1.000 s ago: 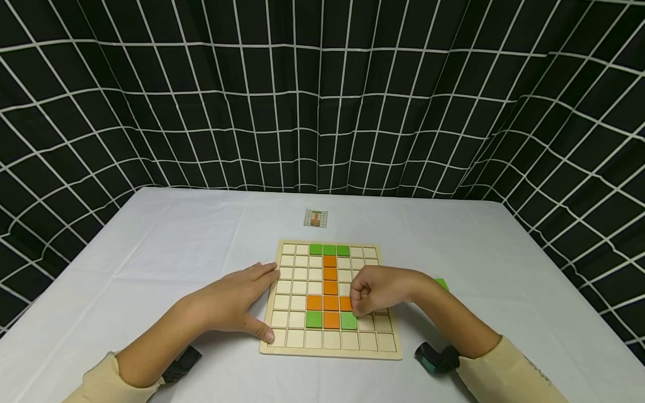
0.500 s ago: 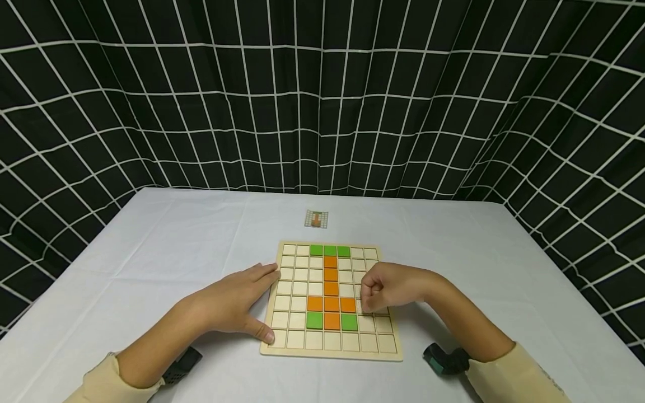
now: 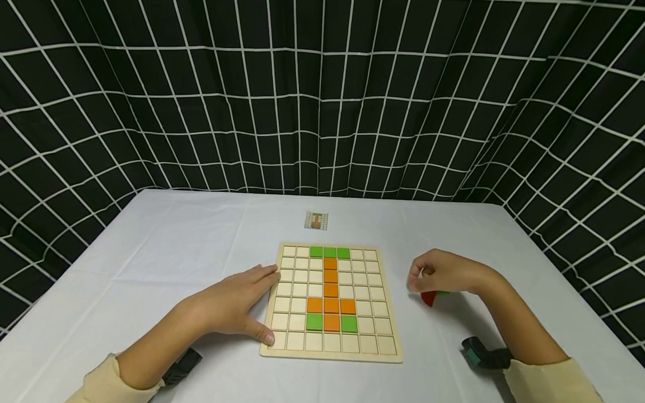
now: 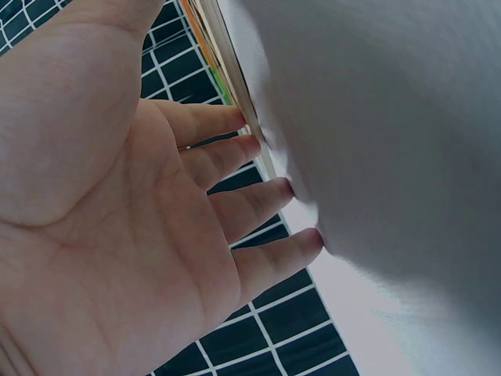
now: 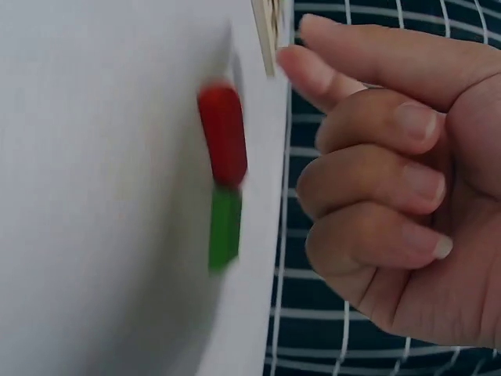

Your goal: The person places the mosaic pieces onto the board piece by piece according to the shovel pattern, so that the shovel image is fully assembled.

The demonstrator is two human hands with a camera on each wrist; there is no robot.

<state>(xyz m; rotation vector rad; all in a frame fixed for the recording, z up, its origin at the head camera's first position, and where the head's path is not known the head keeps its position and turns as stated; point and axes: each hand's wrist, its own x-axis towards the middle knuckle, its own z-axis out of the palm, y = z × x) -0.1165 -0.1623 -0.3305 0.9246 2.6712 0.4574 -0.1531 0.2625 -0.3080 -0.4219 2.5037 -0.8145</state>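
A square wooden grid board [image 3: 330, 356] lies on the white table. Green tiles [image 3: 330, 253] form a short row at its far side, and orange tiles [image 3: 331, 305] form a cross-like column below them. Two more green tiles sit near the bottom. My left hand [image 3: 229, 299] rests along the board's left edge, thumb at the lower corner, fingers straight. My right hand [image 3: 450, 272] hovers right of the board, its fingers curled with nothing held. Below it lie a red piece [image 5: 224, 135] with rounded corners and a green piece [image 5: 225, 229], end to end in the right wrist view.
A small printed card [image 3: 316, 220] with a grid pattern lies behind the board. Dark cloth with white grid lines [image 3: 319, 112] hangs around the table's back and sides. Each wrist carries a black camera, such as the one by the right sleeve [image 3: 484, 355].
My right hand has left the orange tile at the right of the cross and moved right, off the board, over the loose red and green pieces. The left hand stays in place.
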